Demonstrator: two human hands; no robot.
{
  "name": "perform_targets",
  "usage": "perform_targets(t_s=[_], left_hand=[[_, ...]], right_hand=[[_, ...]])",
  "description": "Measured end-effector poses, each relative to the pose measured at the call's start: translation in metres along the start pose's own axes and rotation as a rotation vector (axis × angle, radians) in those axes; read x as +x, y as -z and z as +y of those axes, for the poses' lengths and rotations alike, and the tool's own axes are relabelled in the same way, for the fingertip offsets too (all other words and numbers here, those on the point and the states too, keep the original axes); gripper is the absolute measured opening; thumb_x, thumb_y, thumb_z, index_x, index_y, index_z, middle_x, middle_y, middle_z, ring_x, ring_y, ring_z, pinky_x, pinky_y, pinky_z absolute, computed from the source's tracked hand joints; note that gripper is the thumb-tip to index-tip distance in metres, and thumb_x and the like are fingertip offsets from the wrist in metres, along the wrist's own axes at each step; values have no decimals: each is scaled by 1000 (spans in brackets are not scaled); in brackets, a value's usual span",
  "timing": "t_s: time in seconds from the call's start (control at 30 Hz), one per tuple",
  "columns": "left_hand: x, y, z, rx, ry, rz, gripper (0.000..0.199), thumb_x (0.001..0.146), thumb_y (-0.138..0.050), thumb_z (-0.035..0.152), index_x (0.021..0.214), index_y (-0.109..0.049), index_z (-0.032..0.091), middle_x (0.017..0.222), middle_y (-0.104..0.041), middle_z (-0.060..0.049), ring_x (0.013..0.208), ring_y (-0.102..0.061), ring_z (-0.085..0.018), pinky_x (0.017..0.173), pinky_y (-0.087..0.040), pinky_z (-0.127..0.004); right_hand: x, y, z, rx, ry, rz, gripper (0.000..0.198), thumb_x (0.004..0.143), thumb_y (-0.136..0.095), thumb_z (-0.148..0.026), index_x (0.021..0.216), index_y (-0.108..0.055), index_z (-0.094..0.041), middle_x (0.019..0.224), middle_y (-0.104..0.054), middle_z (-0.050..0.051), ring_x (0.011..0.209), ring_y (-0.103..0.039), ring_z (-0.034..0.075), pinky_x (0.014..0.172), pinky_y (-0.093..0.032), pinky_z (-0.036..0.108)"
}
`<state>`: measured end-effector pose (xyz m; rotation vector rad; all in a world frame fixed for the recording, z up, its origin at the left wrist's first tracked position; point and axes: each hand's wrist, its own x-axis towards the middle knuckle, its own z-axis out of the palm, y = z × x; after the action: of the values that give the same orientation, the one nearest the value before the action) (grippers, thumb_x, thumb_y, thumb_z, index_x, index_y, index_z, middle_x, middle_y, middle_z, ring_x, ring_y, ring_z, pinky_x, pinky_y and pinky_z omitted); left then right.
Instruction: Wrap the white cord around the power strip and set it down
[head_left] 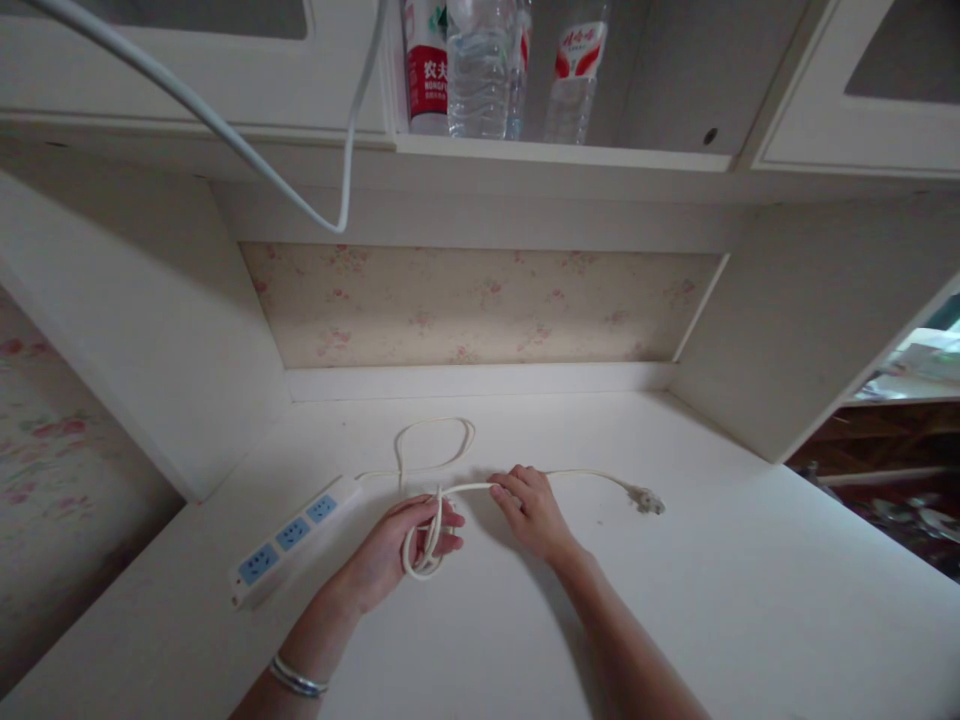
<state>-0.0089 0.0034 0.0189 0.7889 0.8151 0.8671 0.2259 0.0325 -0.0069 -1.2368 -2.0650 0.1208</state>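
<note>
A white power strip (294,536) with blue socket faces lies at the left of the white tabletop. From its far end runs a cream power cord (425,572), partly gathered in loops. My left hand (405,545), a silver bangle on its wrist, is closed around those loops. To the right, my right hand (529,508) pinches the same cord between thumb and fingers. Beyond it the cord runs on to a plug (646,500) resting on the tabletop. Another loose loop of cord lies behind my left hand.
Overhead, an open cabinet shelf (555,152) holds several plastic bottles (478,80). A white cable (247,160) hangs down at the upper left. Side panels (825,320) bound the tabletop (697,580), and a floral backing (480,310) stands behind it.
</note>
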Motion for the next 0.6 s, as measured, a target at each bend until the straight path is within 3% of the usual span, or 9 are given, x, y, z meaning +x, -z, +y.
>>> perform_targets(t_s=[0.13, 0.3, 0.47, 0.6], left_hand=[[-3, 2, 0, -76, 175, -127, 31, 83, -61, 38, 100, -67, 12, 93, -72, -12, 77, -70, -23, 72, -49, -31], [-2, 2, -2, -2, 128, -192, 25, 82, -66, 33, 98, -66, 15, 93, -71, -12, 71, -69, -20, 70, -49, -32], [-2, 7, 1, -12, 82, -90, 21, 81, -67, 34, 92, -63, 16, 96, -71, -11, 73, -70, -21, 69, -50, -31], [-5, 12, 12, -124, 22, -38, 20, 86, -61, 34, 93, -63, 15, 99, -71, -11, 72, -69, -20, 71, -52, -33]], right_hand=[[-3, -1, -25, 11, 106, -46, 28, 96, -41, -36, 98, -67, -25, 81, -59, 3, 81, -51, 17, 79, -33, 33], [-5, -7, -46, 43, 171, -90, 25, 97, -42, -33, 99, -66, -26, 84, -60, 2, 83, -51, 16, 79, -33, 31], [-2, -6, -25, -2, 73, -88, 27, 98, -38, -33, 109, -62, -26, 88, -64, 3, 88, -56, 16, 83, -34, 31], [-1, -1, 6, -122, -83, -129, 35, 100, -30, -35, 102, -63, -24, 89, -66, 2, 89, -58, 16, 87, -34, 33]])
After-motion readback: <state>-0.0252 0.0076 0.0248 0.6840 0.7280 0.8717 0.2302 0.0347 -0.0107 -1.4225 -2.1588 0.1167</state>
